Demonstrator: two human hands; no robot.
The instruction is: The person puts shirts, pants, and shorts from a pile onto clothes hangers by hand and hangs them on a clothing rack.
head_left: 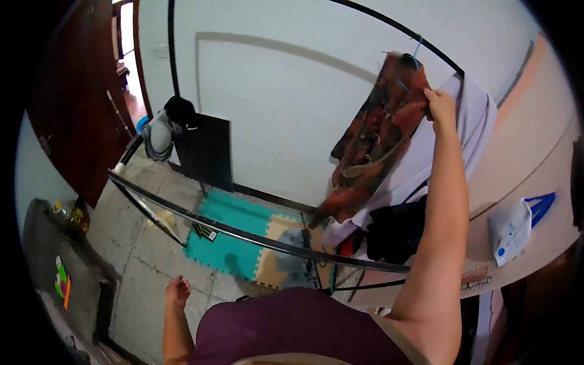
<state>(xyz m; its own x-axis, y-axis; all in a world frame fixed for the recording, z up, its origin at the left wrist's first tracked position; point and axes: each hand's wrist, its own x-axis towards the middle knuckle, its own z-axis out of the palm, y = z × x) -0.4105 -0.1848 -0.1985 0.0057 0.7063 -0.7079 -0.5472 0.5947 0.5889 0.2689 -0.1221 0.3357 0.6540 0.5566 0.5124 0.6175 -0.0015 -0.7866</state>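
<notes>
My right hand (443, 107) is raised at the upper right, with thumb and fingers closed on the edge of a dark red and black patterned garment (380, 131). The garment hangs from a thin blue hanger (416, 52) hooked over the black bar of a clothes rack (389, 23). Behind it drapes a pale lavender cloth (474, 112). Down at the lower left, my left hand (177, 292) hangs over the floor, its fingers loosely bent and slightly apart, holding nothing visible.
The rack's lower rail (243, 230) crosses in front of me. Teal foam mats (234, 243) lie on the tiles. A black cap (179, 112) hangs at the rack's left. On the right, a white bag (510, 234) lies on a curved surface. Dark clothing (395, 231) is bunched below the garment.
</notes>
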